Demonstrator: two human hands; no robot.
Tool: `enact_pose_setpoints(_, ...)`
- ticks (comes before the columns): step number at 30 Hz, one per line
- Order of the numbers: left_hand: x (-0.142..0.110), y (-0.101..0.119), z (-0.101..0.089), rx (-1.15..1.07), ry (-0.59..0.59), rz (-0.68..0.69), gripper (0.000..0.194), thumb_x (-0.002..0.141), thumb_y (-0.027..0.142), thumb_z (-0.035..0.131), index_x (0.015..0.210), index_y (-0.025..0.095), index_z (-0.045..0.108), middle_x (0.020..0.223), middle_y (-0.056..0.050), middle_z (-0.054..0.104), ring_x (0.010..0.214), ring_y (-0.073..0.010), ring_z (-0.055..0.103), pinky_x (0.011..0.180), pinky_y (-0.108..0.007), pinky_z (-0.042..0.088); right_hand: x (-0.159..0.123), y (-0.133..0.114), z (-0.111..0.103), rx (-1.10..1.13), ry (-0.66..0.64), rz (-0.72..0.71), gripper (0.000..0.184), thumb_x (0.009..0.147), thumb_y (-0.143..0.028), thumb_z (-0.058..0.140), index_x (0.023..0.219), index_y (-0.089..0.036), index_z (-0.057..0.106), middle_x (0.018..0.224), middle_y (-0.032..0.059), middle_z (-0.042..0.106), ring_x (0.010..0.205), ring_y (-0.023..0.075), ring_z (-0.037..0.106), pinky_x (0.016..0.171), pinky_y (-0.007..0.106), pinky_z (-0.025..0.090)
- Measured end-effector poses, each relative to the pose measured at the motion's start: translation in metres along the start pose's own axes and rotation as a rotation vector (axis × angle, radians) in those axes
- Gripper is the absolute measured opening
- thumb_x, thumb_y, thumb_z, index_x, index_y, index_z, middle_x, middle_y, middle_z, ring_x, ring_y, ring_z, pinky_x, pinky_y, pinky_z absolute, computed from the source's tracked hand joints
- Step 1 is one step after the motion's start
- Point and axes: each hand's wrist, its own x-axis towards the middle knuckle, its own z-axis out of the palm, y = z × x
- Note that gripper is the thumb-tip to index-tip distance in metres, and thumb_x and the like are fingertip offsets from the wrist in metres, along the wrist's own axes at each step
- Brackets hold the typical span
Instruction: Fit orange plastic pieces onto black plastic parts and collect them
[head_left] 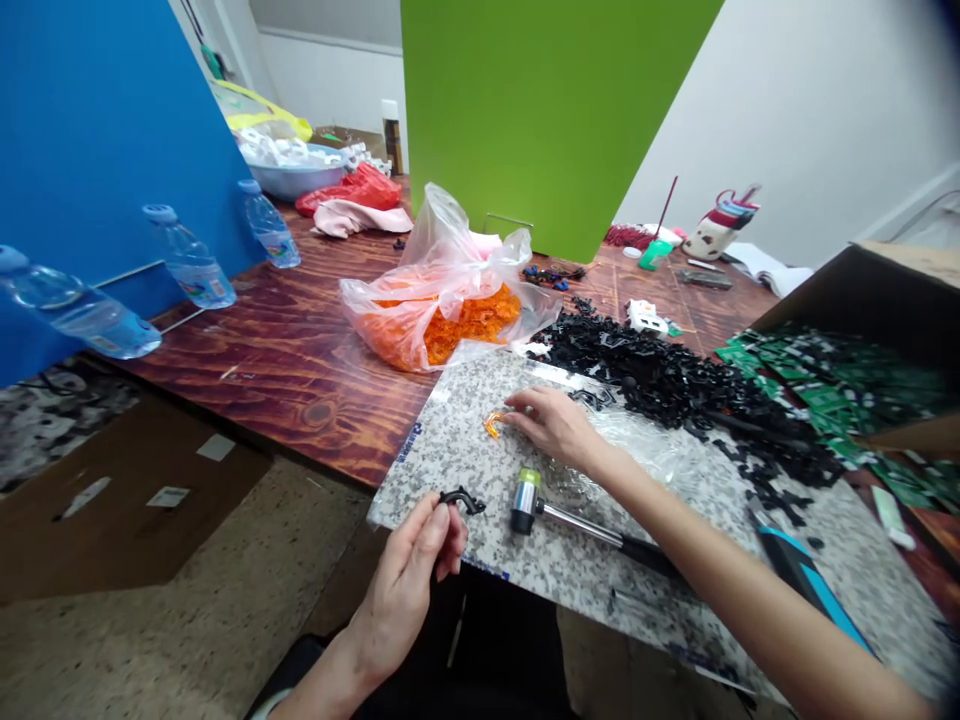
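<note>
My left hand (416, 555) pinches a small curved black plastic part (463, 500) between thumb and fingers, at the near edge of a speckled stone-patterned board (450, 450). Over the board, my right hand (551, 425) has its fingertips closed on a small curved, see-through orange plastic piece (493, 424). Between the hands and a little to the right lies a mallet (526, 500) with a yellow-green and black head. Clear plastic film (645, 445) lies under and beyond my right forearm.
A clear bag of orange pieces (472, 320) stands behind the board. Black parts (660, 370) are heaped at its right. A box of green circuit boards (847, 390) sits far right, near a blue-handled tool (810, 580). Water bottles (191, 260) line the left, beside a blue panel (97, 120).
</note>
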Motion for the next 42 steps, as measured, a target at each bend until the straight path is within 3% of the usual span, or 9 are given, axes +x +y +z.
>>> enact_pose_setpoints(4,0.0,-0.002,0.003,0.102,-0.01,0.039,0.031,0.094,0.046,0.043,0.083,0.018,0.051,0.076,0.001,0.049,0.067,-0.0111,0.044,0.064,-0.023,0.039,0.006,-0.005,0.007,0.064,-0.029,0.022,0.009,0.084,-0.025,0.064,0.085,-0.018,0.069,0.081,0.0051,0.067,0.074,0.0169,0.059,0.068,0.026,0.04)
enact_pose_setpoints(8,0.001,-0.005,0.004,0.206,-0.001,0.108,0.03,0.095,0.043,0.042,0.082,0.018,0.05,0.074,0.002,0.048,0.067,-0.0112,0.044,0.063,-0.023,0.039,-0.002,-0.018,-0.003,0.125,-0.013,0.063,0.006,0.082,-0.018,0.063,0.076,-0.016,0.066,0.072,0.003,0.066,0.064,0.0144,0.056,0.063,0.025,0.04)
enact_pose_setpoints(14,-0.001,-0.008,0.002,0.245,0.004,0.109,0.029,0.094,0.046,0.041,0.09,0.019,0.048,0.078,0.001,0.047,0.07,-0.0123,0.043,0.065,-0.024,0.04,-0.049,-0.074,-0.034,0.348,0.094,0.058,0.009,0.087,-0.024,0.057,0.082,-0.017,0.061,0.069,-0.0003,0.062,0.058,0.0106,0.053,0.055,0.022,0.041)
enact_pose_setpoints(19,-0.003,-0.001,0.004,0.381,-0.015,0.159,0.029,0.094,0.047,0.04,0.094,0.019,0.047,0.076,0.003,0.047,0.068,-0.0129,0.044,0.065,-0.024,0.039,-0.077,-0.109,-0.028,0.394,0.192,-0.029,0.001,0.084,-0.017,0.059,0.084,-0.017,0.059,0.075,0.0018,0.062,0.066,0.012,0.056,0.062,0.023,0.044)
enact_pose_setpoints(25,-0.006,0.004,0.007,0.505,-0.011,0.227,0.025,0.095,0.042,0.039,0.089,0.019,0.047,0.074,0.002,0.05,0.068,-0.0144,0.048,0.065,-0.026,0.04,-0.082,-0.113,-0.013,0.363,0.209,-0.042,0.001,0.086,-0.017,0.058,0.085,-0.017,0.058,0.076,0.0025,0.062,0.071,0.0143,0.058,0.064,0.025,0.044)
enact_pose_setpoints(42,-0.008,0.007,0.008,0.556,0.021,0.311,0.021,0.097,0.027,0.034,0.082,0.021,0.047,0.07,0.002,0.053,0.063,-0.0141,0.052,0.062,-0.025,0.041,-0.082,-0.118,-0.009,0.378,0.209,-0.007,0.003,0.088,-0.018,0.055,0.087,-0.021,0.055,0.077,0.002,0.064,0.068,0.0149,0.06,0.063,0.027,0.047)
